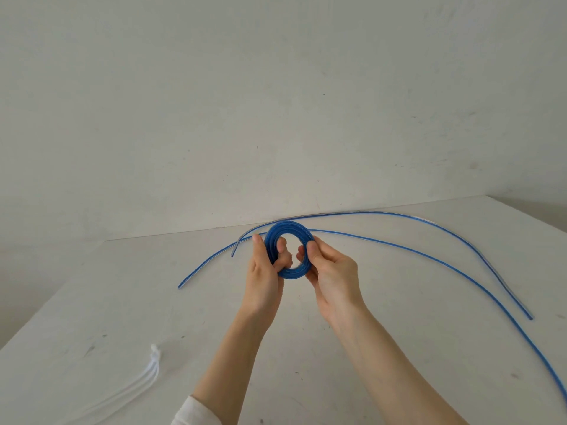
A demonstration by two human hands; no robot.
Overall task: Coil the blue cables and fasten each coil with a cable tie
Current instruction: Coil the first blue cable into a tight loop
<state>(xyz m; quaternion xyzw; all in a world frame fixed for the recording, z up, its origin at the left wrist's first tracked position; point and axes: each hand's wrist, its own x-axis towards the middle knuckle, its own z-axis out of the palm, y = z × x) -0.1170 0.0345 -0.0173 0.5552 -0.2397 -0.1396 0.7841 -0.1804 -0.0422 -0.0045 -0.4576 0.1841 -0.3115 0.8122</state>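
A tight blue cable coil (288,229) is held upright above the table, between both hands. My left hand (266,273) grips its left side, with fingers poking through the ring. My right hand (333,271) pinches its right side, thumb on the front. Two loose blue cables lie on the table behind: one cable (429,259) arcs from the left end near the middle out past the right edge, the other cable (478,251) curves along the back and ends at the right. A bundle of white cable ties (144,375) lies at the front left.
The white table (122,302) meets a pale wall (276,102) at its far edge. The table's right corner sits at the far right. A white sleeve (196,412) covers my left forearm at the bottom.
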